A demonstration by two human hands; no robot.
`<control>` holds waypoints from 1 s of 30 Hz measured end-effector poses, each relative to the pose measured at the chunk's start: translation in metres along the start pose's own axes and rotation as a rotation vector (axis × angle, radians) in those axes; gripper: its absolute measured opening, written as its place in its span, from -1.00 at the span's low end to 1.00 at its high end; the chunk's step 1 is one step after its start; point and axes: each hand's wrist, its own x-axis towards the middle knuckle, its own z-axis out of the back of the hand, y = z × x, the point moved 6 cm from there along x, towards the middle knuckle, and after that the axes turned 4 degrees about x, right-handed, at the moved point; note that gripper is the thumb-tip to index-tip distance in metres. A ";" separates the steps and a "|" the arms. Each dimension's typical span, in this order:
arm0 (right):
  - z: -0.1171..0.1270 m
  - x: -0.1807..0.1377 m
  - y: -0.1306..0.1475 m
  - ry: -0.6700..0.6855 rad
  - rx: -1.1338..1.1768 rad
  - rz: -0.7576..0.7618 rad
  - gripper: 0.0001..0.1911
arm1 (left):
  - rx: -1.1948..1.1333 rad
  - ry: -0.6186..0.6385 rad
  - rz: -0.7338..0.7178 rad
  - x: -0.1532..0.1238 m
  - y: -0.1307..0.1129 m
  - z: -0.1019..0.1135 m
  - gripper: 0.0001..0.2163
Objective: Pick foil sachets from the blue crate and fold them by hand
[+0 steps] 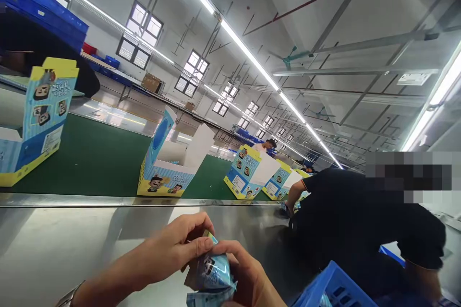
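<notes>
Glossy pale-blue foil sachet [212, 271], crinkled, printed with a blocky cartoon face and pale lettering, pinched slightly tilted between left hand [173, 244] and right hand [245, 273], above a steel desk [72, 244]. Just below it, touching, a second sachet [203, 300] of similar blue print, partly out of view.

**Blue sachets [211, 273] pinched over the steel table [72, 244]**

From my remote seat, I see the left hand [169, 249] closed around the top of the blue sachets, with the right hand [248, 273] gripping them just below. They look like printed foil, though the view is poor. A blue plastic crate [333, 288] sits just right of the hands. Beyond, cardboard display boxes [167, 163] stand open on a green conveyor belt [90, 158], and a co-worker in black [360, 220] leans over it.
</notes>
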 end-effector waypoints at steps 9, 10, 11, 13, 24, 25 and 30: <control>0.075 -0.011 -0.047 -0.227 0.102 0.057 -0.09 | -0.026 -0.395 -0.008 0.011 0.005 0.034 -0.47; 0.084 -0.011 -0.050 -0.250 0.084 0.071 -0.19 | -0.070 -0.467 -0.022 0.007 -0.001 0.040 -0.49; 0.090 -0.012 -0.051 -0.265 0.058 0.078 -0.26 | -0.149 -0.504 -0.032 0.003 -0.006 0.041 -0.52; 0.095 -0.013 -0.049 -0.262 -0.023 0.062 -0.32 | -0.356 -0.471 -0.038 0.000 -0.013 0.033 -0.56; 0.108 -0.030 -0.033 -0.300 -0.424 -0.066 -0.44 | -0.106 -0.233 -0.003 0.029 -0.010 -0.006 -0.45; 0.112 -0.033 -0.032 -0.319 -0.516 -0.061 -0.51 | -0.100 -0.249 0.004 0.031 -0.013 -0.006 -0.42; 0.119 -0.037 -0.043 -0.215 -0.482 -0.177 -0.44 | -0.024 -0.313 0.001 0.044 -0.020 -0.013 -0.39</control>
